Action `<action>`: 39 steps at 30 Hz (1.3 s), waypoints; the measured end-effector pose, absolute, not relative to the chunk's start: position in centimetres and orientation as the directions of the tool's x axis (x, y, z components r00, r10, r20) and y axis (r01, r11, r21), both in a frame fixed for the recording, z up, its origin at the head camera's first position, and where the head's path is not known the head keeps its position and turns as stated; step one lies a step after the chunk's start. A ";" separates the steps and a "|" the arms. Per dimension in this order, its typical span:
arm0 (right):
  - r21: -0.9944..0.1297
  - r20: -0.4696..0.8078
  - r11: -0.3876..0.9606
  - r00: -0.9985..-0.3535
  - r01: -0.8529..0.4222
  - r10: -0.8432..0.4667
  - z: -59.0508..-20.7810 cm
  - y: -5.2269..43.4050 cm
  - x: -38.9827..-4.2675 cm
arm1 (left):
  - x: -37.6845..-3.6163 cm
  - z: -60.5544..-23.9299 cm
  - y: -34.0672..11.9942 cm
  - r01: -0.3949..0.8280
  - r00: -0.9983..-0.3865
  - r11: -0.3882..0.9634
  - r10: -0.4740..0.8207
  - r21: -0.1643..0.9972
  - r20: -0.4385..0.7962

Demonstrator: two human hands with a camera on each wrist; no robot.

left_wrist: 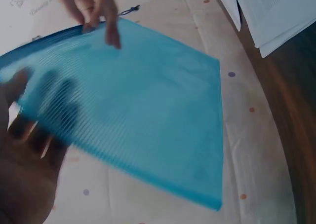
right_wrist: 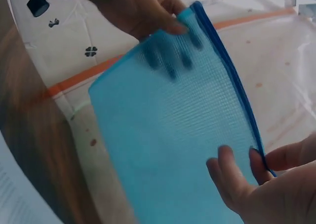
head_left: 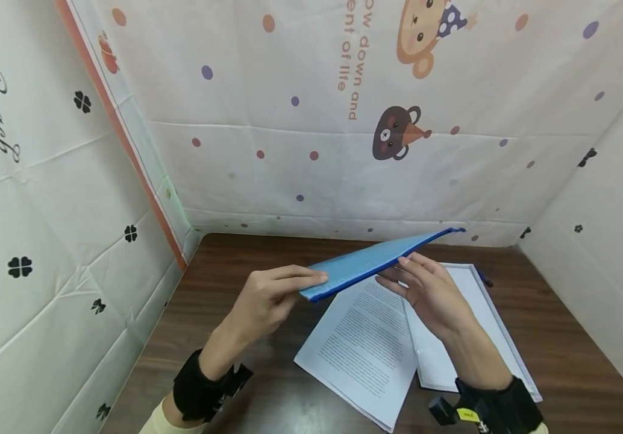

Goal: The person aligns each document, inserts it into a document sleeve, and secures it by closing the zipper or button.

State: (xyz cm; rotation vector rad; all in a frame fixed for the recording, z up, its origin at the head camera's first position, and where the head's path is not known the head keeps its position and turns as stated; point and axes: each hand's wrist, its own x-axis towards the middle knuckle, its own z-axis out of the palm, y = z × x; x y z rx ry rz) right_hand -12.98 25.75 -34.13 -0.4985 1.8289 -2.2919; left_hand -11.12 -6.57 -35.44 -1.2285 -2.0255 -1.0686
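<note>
A translucent blue mesh zip pouch (head_left: 366, 260) is held up tilted above the table, with a dark blue zipper (right_wrist: 229, 68) along one long edge. My left hand (head_left: 268, 298) grips one corner, thumb on one face and the fingers behind, showing through the mesh in the left wrist view. Farther along the zipper edge, my right hand (head_left: 436, 295) pinches the zipper between thumb and a finger, seen in the right wrist view (right_wrist: 276, 189). A cord loop (left_wrist: 129, 10) sticks out past the zipper's far end. The pouch looks flat; I cannot tell whether the zipper is closed.
Below the pouch, a stack of printed sheets (head_left: 363, 355) lies on the brown wooden table (head_left: 268, 386). It overlaps a white folder or pad (head_left: 485, 325) at its right. A small dark blue object (head_left: 484, 278) lies behind that. Patterned white cloth (head_left: 290, 175) encloses the back and sides.
</note>
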 end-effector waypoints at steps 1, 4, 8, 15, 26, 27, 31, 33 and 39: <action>-0.966 0.139 -0.250 -0.937 -0.058 -0.320 -34.4 25.7 -13.1 | -10.9 -35.5 -6.6 0.885 -0.466 0.262 0.507 0.386 0.725; -0.964 0.085 -0.266 -0.951 -0.002 -0.299 -35.6 25.1 -13.7 | -10.0 -35.3 -6.6 0.807 -0.573 0.295 0.604 0.512 0.555; -0.971 0.010 -0.229 -0.943 0.070 -0.332 -37.4 23.2 -14.7 | -9.5 -35.0 -6.0 0.692 -0.702 0.468 0.612 0.550 0.363; -0.982 0.007 -0.167 -0.874 0.086 -0.485 -40.6 18.8 -16.0 | -12.1 -36.3 -3.9 0.549 -0.834 0.748 0.460 0.373 0.306; -0.972 -0.075 0.222 -0.805 -0.072 -0.588 -45.6 16.4 -17.4 | -14.6 -41.0 -4.3 0.370 -0.896 0.815 0.440 0.445 -0.061; -0.959 -0.075 0.264 -0.814 -0.098 -0.576 -45.9 16.4 -17.4 | -14.7 -41.4 -4.4 0.356 -0.899 0.816 0.432 0.456 -0.073; -0.859 -0.002 0.451 -0.879 -0.243 -0.477 -46.7 15.6 -17.2 | -14.8 -42.7 -4.1 0.295 -0.941 0.855 0.339 0.427 -0.028; -0.727 0.105 0.586 -0.901 -0.359 -0.422 -47.0 15.0 -16.9 | -14.5 -43.1 -3.7 0.282 -0.958 0.898 0.283 0.337 0.049; -0.113 0.450 0.669 -0.638 -0.735 -0.625 -47.9 13.6 -16.9 | -13.0 -43.5 -2.2 0.268 -0.927 0.963 0.268 -0.035 0.263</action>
